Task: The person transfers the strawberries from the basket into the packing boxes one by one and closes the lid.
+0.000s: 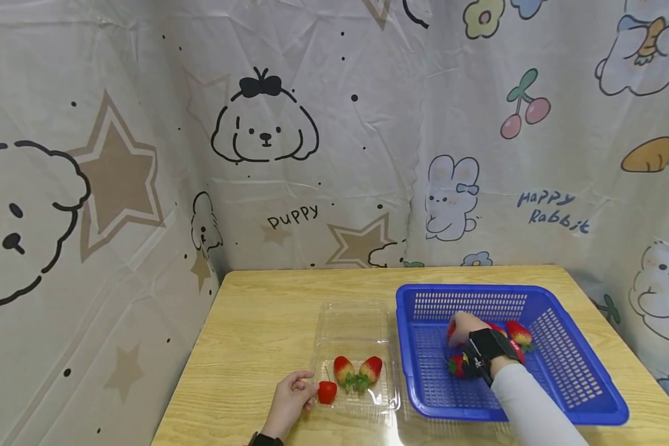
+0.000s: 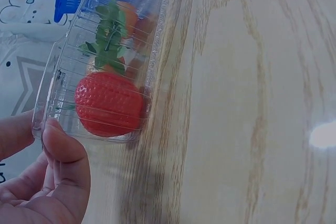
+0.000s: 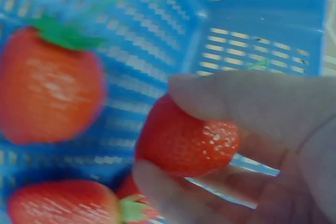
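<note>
My left hand [image 1: 291,396] pinches the near left rim of a clear plastic box [image 2: 46,95] between thumb and finger. Inside lie two strawberries with pale yellow ends and green leaves [image 2: 109,38]. Beside them, closest to the left fingers, is a rounder red fruit [image 2: 109,104] with a dimpled skin; a thin stem rises from it in the head view. Over in the blue basket [image 1: 535,412], my right hand [image 3: 262,114] grips a red strawberry [image 3: 184,140] between thumb and fingers. A larger strawberry [image 3: 51,87] and a longer one [image 3: 65,203] lie close by.
The box's lid [image 1: 354,319] is folded back, away from me, on the wooden table [image 1: 256,322]. The basket stands just right of the box, its side walls rising around my right hand. Another strawberry [image 1: 518,333] lies toward the basket's back right. A printed curtain [image 1: 312,186] hangs behind the table.
</note>
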Action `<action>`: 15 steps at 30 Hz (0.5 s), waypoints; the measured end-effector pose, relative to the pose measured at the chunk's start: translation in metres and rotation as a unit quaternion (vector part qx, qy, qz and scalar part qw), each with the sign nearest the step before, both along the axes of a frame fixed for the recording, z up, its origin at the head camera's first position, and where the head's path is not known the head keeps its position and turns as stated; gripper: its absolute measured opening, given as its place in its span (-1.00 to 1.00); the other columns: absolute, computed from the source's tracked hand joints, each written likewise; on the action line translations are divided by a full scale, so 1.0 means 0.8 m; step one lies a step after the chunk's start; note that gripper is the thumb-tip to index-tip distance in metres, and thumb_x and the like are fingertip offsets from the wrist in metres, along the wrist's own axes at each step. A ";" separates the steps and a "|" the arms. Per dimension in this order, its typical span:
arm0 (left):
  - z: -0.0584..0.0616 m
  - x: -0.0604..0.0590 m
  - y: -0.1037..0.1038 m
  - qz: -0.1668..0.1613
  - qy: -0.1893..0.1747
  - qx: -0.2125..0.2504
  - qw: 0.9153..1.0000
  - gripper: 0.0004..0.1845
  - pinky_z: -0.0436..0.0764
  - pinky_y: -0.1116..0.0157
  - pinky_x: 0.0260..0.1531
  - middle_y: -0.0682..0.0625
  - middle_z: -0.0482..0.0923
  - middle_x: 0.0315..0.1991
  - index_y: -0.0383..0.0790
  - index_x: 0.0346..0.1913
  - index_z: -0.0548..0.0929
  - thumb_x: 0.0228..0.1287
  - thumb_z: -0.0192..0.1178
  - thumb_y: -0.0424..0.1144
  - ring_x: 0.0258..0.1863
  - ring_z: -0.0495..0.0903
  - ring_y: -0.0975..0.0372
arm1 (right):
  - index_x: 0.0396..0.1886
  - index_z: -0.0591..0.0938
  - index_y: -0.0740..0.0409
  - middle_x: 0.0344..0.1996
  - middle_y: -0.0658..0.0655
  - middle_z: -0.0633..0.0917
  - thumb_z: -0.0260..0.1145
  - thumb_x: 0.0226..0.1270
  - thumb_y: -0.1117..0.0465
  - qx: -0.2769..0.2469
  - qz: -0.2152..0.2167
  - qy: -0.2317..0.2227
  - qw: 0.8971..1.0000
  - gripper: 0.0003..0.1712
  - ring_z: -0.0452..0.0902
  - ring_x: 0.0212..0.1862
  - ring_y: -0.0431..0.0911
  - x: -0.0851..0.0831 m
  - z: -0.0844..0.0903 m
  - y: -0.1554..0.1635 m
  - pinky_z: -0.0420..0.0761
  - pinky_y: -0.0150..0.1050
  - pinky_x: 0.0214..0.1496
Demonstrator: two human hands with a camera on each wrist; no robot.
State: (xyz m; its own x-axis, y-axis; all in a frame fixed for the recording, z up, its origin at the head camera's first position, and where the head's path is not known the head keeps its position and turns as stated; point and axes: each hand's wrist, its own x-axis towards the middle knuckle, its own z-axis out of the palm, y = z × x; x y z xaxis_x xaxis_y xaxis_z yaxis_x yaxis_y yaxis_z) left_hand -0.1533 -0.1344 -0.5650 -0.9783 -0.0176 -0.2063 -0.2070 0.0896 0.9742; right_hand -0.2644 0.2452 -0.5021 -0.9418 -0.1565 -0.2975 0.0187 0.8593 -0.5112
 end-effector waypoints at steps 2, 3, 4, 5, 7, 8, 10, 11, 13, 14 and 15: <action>0.000 0.000 0.000 -0.001 0.001 0.001 1.000 -0.58 0.48 0.43 -0.64 0.09 0.41 -0.59 -0.62 0.01 0.40 0.13 0.21 -0.43 -0.65 0.43 0.31 | -0.44 0.60 0.33 -0.58 0.08 0.55 0.34 -0.20 0.44 0.008 0.012 -0.001 1.000 -0.79 0.46 -0.52 -0.11 -0.003 0.013 -0.001 0.51 -0.28 -0.51; 0.000 0.000 0.000 -0.002 0.003 0.000 1.000 -0.58 0.48 0.42 -0.64 0.08 0.41 -0.60 -0.62 0.00 0.40 0.13 0.21 -0.43 -0.65 0.43 0.31 | -0.38 0.60 0.35 -0.55 0.09 0.56 0.34 -0.17 0.43 0.013 0.015 -0.005 1.000 -0.76 0.47 -0.52 -0.11 -0.004 0.020 -0.003 0.51 -0.28 -0.51; 0.001 0.000 0.000 -0.003 0.005 -0.002 1.000 -0.58 0.49 0.42 -0.64 0.08 0.41 -0.59 -0.62 0.00 0.40 0.13 0.21 -0.43 -0.65 0.43 0.31 | -0.33 0.60 0.36 -0.53 0.09 0.56 0.34 -0.16 0.42 0.020 0.019 -0.007 1.000 -0.73 0.47 -0.51 -0.11 -0.005 0.028 -0.005 0.51 -0.28 -0.50; 0.000 0.000 0.000 -0.003 0.005 -0.003 1.000 -0.58 0.49 0.42 -0.64 0.08 0.41 -0.59 -0.62 0.00 0.40 0.13 0.21 -0.42 -0.65 0.43 0.32 | -0.28 0.59 0.38 -0.51 0.10 0.56 0.35 -0.14 0.41 0.025 0.026 -0.006 0.999 -0.69 0.47 -0.51 -0.11 -0.007 0.036 -0.007 0.51 -0.29 -0.50; 0.001 0.000 0.000 -0.003 0.007 -0.006 1.000 -0.58 0.49 0.41 -0.64 0.08 0.41 -0.59 -0.62 0.00 0.41 0.13 0.22 -0.42 -0.66 0.43 0.32 | -0.19 0.58 0.40 -0.46 0.11 0.56 0.34 -0.10 0.39 0.035 0.043 -0.002 0.998 -0.63 0.45 -0.49 -0.12 -0.010 0.051 -0.011 0.49 -0.30 -0.49; 0.001 0.000 0.000 -0.003 0.008 -0.008 1.000 -0.58 0.49 0.41 -0.64 0.08 0.41 -0.59 -0.61 0.00 0.41 0.13 0.22 -0.41 -0.66 0.43 0.32 | -0.15 0.58 0.40 -0.45 0.11 0.56 0.34 -0.08 0.39 0.033 0.048 -0.003 0.998 -0.61 0.43 -0.50 -0.13 -0.012 0.057 -0.014 0.48 -0.30 -0.49; 0.001 0.000 0.000 -0.002 0.007 -0.007 1.000 -0.58 0.49 0.42 -0.64 0.08 0.41 -0.59 -0.61 0.00 0.41 0.13 0.22 -0.41 -0.65 0.43 0.32 | -0.13 0.58 0.39 -0.46 0.11 0.56 0.32 -0.05 0.39 0.029 0.063 0.002 0.998 -0.61 0.41 -0.51 -0.14 -0.014 0.073 -0.020 0.45 -0.30 -0.48; 0.001 0.000 0.000 -0.002 0.008 -0.006 1.000 -0.58 0.49 0.42 -0.65 0.08 0.40 -0.60 -0.61 -0.01 0.41 0.12 0.22 -0.41 -0.66 0.43 0.31 | -0.11 0.57 0.40 -0.46 0.11 0.55 0.32 -0.04 0.39 0.025 0.075 0.010 0.997 -0.60 0.40 -0.50 -0.13 -0.015 0.080 -0.023 0.44 -0.30 -0.48; 0.001 0.001 0.000 -0.003 0.009 -0.005 1.000 -0.58 0.48 0.42 -0.65 0.08 0.40 -0.60 -0.62 -0.01 0.41 0.12 0.23 -0.42 -0.66 0.43 0.31 | -0.10 0.56 0.41 -0.45 0.12 0.55 0.32 -0.03 0.38 0.017 0.094 0.033 0.995 -0.58 0.40 -0.47 -0.12 -0.017 0.091 -0.032 0.44 -0.29 -0.45; 0.001 0.001 0.000 -0.002 0.010 -0.004 1.000 -0.58 0.48 0.42 -0.65 0.08 0.40 -0.60 -0.62 -0.01 0.41 0.12 0.22 -0.42 -0.66 0.43 0.32 | -0.09 0.56 0.41 -0.45 0.13 0.55 0.32 -0.03 0.38 0.010 0.102 0.045 0.994 -0.58 0.40 -0.46 -0.11 -0.017 0.096 -0.037 0.44 -0.28 -0.45; 0.001 0.001 0.000 -0.003 0.010 -0.004 1.000 -0.58 0.48 0.42 -0.65 0.08 0.40 -0.60 -0.62 0.00 0.41 0.12 0.22 -0.42 -0.66 0.43 0.32 | -0.10 0.56 0.41 -0.42 0.13 0.55 0.32 -0.03 0.37 0.009 0.115 0.064 0.991 -0.59 0.41 -0.42 -0.09 -0.017 0.100 -0.043 0.45 -0.27 -0.43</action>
State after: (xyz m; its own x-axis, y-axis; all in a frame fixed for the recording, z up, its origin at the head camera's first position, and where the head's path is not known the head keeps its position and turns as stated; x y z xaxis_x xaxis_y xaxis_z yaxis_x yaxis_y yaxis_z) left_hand -0.1527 -0.1341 -0.5645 -0.9822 -0.0141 -0.1871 -0.1876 0.0983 0.9773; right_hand -0.2782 0.2111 -0.4217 -0.9122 -0.3670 -0.1824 -0.2428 0.8425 -0.4809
